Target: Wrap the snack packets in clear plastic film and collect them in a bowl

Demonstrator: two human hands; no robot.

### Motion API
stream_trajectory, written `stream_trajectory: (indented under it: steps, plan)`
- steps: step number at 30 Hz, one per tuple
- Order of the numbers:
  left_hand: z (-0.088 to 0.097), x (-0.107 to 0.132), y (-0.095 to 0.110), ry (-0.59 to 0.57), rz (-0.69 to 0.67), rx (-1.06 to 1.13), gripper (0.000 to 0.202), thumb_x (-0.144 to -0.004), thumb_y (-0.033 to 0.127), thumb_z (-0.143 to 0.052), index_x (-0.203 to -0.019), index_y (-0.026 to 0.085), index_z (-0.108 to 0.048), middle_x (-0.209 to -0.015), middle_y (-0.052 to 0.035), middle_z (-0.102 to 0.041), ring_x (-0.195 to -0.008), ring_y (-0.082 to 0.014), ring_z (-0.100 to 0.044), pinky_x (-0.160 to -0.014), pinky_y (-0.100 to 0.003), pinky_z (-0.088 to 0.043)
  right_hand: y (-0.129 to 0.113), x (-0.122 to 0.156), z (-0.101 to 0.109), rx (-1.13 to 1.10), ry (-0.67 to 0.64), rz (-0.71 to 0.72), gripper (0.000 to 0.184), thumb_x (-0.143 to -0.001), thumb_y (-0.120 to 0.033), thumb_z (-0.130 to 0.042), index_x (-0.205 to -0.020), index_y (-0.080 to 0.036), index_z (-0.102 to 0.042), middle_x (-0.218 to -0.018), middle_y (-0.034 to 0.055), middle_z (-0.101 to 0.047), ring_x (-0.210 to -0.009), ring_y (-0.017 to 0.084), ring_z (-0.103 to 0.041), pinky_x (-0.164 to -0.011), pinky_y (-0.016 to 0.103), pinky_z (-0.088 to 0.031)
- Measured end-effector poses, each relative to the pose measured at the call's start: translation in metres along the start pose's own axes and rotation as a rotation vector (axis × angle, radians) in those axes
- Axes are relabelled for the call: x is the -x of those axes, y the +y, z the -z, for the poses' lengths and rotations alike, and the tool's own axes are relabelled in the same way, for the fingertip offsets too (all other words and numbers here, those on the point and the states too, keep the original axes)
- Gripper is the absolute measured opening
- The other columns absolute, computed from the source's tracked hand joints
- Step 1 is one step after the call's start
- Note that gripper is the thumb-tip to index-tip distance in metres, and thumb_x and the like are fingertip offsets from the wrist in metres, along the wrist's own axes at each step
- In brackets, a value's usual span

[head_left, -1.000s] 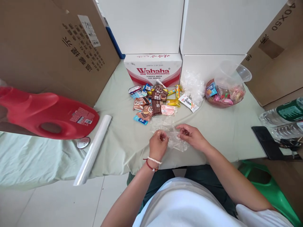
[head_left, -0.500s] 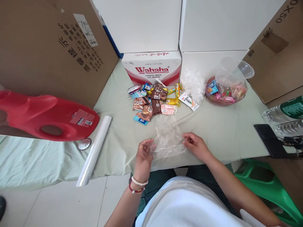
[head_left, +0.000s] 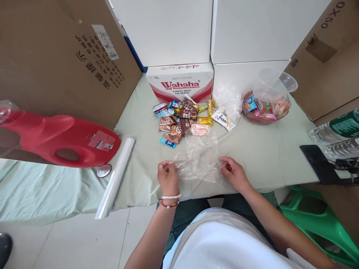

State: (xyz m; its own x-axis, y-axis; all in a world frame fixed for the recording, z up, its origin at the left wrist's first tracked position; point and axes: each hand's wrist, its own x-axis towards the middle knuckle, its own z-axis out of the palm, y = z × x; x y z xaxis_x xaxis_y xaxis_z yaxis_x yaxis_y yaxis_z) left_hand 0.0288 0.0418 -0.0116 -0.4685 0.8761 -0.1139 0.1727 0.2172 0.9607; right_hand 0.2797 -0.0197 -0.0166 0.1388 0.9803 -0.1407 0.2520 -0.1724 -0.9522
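Observation:
A clear plastic bag [head_left: 200, 162] is spread between my hands near the table's front edge. My left hand [head_left: 168, 175] pinches the bag's left side with its fingers closed. At the bag's right edge, my right hand [head_left: 233, 172] has thumb and fingertips drawn together on the thin film. Just beyond the bag lies a pile of wrapped snacks [head_left: 183, 119] in brown, blue, yellow and pink packaging. A white snack packet [head_left: 223, 120] rests to the right of that pile.
Behind the snacks stands a Wahaha carton [head_left: 181, 84]. Crumpled clear plastic [head_left: 228, 101] and a bowl of packets [head_left: 266, 118] are at the right, with a phone [head_left: 318, 164] and bottles [head_left: 333, 129]. Leftward lie a film roll [head_left: 115, 179] and a red jug [head_left: 70, 140].
My left hand has moved slightly left and up, and its fingers have closed more tightly. The bag is stretched a little wider. My right hand has shifted slightly right.

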Motion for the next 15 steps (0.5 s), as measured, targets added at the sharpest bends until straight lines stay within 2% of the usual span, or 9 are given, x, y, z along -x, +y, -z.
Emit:
stream_trajectory:
  steps: [2,3,6,8,10,12,15]
  plan:
    - [0.018,-0.004,-0.006,0.076,0.029,-0.033,0.022,-0.084,0.036,-0.058,-0.099,0.023,-0.049,-0.069,0.0060,-0.056,-0.064,-0.0153,-0.061,-0.064,-0.028,-0.047,0.004,0.003,0.003,0.029,0.008,0.007,0.031,-0.089,-0.038,-0.060,-0.115,-0.022,-0.063,-0.081,-0.0002,-0.060,-0.067,0.017,-0.060,-0.067,0.032,-0.053]
    - [0.027,-0.005,-0.008,0.112,0.000,-0.088,0.027,-0.080,0.034,-0.061,-0.101,0.023,-0.050,-0.074,0.0050,-0.057,-0.067,-0.0155,-0.060,-0.064,-0.028,-0.047,0.004,0.004,0.004,0.048,0.013,0.013,0.031,-0.090,-0.038,-0.059,-0.115,-0.022,-0.063,-0.083,0.0005,-0.061,-0.069,0.018,-0.061,-0.068,0.032,-0.053]
    - [0.048,-0.001,-0.006,0.183,-0.222,-0.265,0.036,-0.070,0.022,-0.065,-0.105,0.023,-0.055,-0.098,-0.0014,-0.061,-0.088,-0.0181,-0.061,-0.081,-0.034,-0.051,0.004,0.004,0.006,0.127,0.027,0.050,0.031,-0.091,-0.036,-0.058,-0.118,-0.022,-0.064,-0.086,0.0023,-0.063,-0.074,0.019,-0.062,-0.071,0.033,-0.054]
    - [0.052,0.000,0.005,0.149,-0.362,-0.263,0.034,-0.071,0.018,-0.062,-0.105,0.023,-0.058,-0.109,-0.0038,-0.060,-0.101,-0.0203,-0.061,-0.092,-0.037,-0.051,0.003,0.003,0.007,0.192,0.027,0.102,0.032,-0.092,-0.034,-0.056,-0.120,-0.022,-0.065,-0.088,0.0032,-0.063,-0.076,0.019,-0.063,-0.073,0.034,-0.055]
    - [0.046,-0.002,0.023,0.093,-0.407,-0.181,0.027,-0.080,0.021,-0.058,-0.106,0.023,-0.058,-0.111,-0.0043,-0.061,-0.105,-0.0207,-0.061,-0.093,-0.037,-0.052,0.002,0.001,0.007,0.271,0.009,0.171,0.034,-0.094,-0.030,-0.053,-0.125,-0.022,-0.066,-0.091,0.0041,-0.063,-0.078,0.019,-0.063,-0.076,0.033,-0.056]
    - [0.031,-0.006,0.045,0.030,-0.422,-0.139,0.018,-0.090,0.028,-0.055,-0.107,0.023,-0.059,-0.110,-0.0049,-0.063,-0.104,-0.0204,-0.061,-0.091,-0.036,-0.053,0.001,0.000,0.006,0.383,-0.024,0.226,0.040,-0.094,-0.024,-0.049,-0.131,-0.023,-0.066,-0.094,0.0054,-0.063,-0.081,0.019,-0.064,-0.079,0.033,-0.056]
    - [-0.003,-0.002,0.074,-0.163,-0.579,-0.188,0.031,-0.098,0.043,-0.054,-0.119,0.021,-0.058,-0.120,-0.0095,-0.063,-0.113,-0.0232,-0.061,-0.098,-0.040,-0.052,-0.005,-0.001,0.001,0.620,-0.095,0.204,0.045,-0.092,-0.014,-0.046,-0.130,-0.022,-0.069,-0.103,0.0095,-0.068,-0.090,0.021,-0.066,-0.084,0.033,-0.055]
